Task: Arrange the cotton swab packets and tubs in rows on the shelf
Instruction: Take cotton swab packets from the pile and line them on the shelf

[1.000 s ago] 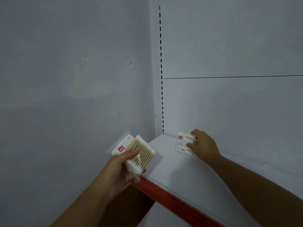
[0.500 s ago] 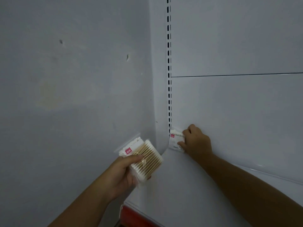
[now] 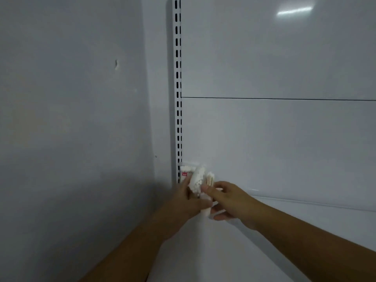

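Note:
One cotton swab packet [image 3: 184, 173] with a red label stands in the shelf's back left corner, against the slotted upright. My left hand [image 3: 184, 202] holds a stack of swab packets [image 3: 197, 181] just in front of it, white cotton tips facing me. My right hand [image 3: 227, 198] meets the stack from the right; its thumb and fingers pinch a packet of wooden-stick swabs [image 3: 210, 178]. The hands hide the lower parts of the packets. The white shelf [image 3: 254, 251] runs under both forearms.
A white slotted upright [image 3: 178, 88] rises from the corner. A grey wall [image 3: 71, 119] closes the left side, and a white back panel [image 3: 274, 139] stands behind the shelf. No tubs are in view.
My left hand has carried its stack of packets right and up to the shelf corner. My right hand has let go of the corner packet and come to the stack. The view has moved closer.

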A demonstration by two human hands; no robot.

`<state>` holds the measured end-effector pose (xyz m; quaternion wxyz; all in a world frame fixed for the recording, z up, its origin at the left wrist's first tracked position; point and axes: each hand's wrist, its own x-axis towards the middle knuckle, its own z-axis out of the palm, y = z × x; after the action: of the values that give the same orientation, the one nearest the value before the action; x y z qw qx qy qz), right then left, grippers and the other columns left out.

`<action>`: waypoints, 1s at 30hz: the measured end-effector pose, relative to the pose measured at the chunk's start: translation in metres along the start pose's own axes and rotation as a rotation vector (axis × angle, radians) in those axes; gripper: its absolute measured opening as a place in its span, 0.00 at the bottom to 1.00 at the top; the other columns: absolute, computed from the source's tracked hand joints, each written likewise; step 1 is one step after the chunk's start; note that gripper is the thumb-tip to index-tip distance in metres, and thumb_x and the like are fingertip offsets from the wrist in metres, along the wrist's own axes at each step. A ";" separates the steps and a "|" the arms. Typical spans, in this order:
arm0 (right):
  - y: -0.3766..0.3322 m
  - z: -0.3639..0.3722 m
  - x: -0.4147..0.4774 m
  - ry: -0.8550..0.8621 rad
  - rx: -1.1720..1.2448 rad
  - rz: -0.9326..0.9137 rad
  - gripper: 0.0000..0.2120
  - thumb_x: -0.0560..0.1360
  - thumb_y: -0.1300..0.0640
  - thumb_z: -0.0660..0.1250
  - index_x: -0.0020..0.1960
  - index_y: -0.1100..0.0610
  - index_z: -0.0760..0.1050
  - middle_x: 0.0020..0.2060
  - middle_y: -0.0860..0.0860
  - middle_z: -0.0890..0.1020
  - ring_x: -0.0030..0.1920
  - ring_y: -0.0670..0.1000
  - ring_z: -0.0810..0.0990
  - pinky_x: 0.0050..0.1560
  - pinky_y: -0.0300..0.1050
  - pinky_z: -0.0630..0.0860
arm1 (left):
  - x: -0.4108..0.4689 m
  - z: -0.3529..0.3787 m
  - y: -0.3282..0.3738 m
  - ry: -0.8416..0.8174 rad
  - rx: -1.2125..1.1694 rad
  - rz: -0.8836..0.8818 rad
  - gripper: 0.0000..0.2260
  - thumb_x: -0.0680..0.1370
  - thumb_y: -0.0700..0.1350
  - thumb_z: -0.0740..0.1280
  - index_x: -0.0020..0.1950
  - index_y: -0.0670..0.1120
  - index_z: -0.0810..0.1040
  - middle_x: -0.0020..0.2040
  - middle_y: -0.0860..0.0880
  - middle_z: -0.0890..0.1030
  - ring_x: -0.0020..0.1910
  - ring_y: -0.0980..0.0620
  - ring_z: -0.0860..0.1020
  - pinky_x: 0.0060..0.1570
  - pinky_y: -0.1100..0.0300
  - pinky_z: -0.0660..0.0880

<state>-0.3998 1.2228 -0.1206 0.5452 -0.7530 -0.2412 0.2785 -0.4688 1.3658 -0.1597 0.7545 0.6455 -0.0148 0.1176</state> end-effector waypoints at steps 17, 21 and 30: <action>0.036 -0.062 0.018 0.251 0.274 -0.019 0.11 0.75 0.66 0.65 0.56 0.61 0.75 0.46 0.58 0.84 0.40 0.54 0.82 0.38 0.44 0.78 | 0.031 -0.024 -0.002 0.305 -0.001 0.022 0.05 0.77 0.36 0.66 0.50 0.43 0.79 0.47 0.44 0.84 0.42 0.48 0.81 0.40 0.56 0.77; 0.038 -0.063 0.018 0.265 0.235 -0.066 0.10 0.74 0.67 0.67 0.55 0.61 0.74 0.46 0.59 0.82 0.40 0.54 0.82 0.34 0.43 0.79 | 0.035 -0.029 0.001 0.304 0.116 0.094 0.13 0.73 0.30 0.69 0.49 0.46 0.74 0.42 0.47 0.84 0.36 0.51 0.83 0.27 0.59 0.77; 0.043 -0.094 0.017 0.354 -0.134 -0.129 0.15 0.67 0.72 0.72 0.48 0.60 0.73 0.45 0.57 0.81 0.42 0.52 0.83 0.38 0.44 0.79 | 0.058 -0.007 0.021 0.252 1.023 0.276 0.14 0.70 0.40 0.74 0.44 0.56 0.73 0.39 0.58 0.77 0.37 0.54 0.78 0.34 0.62 0.78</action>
<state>-0.3207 1.1570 -0.1409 0.5446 -0.8077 -0.2073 0.0893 -0.4175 1.3849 -0.1307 0.3177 0.9031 0.0502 0.2844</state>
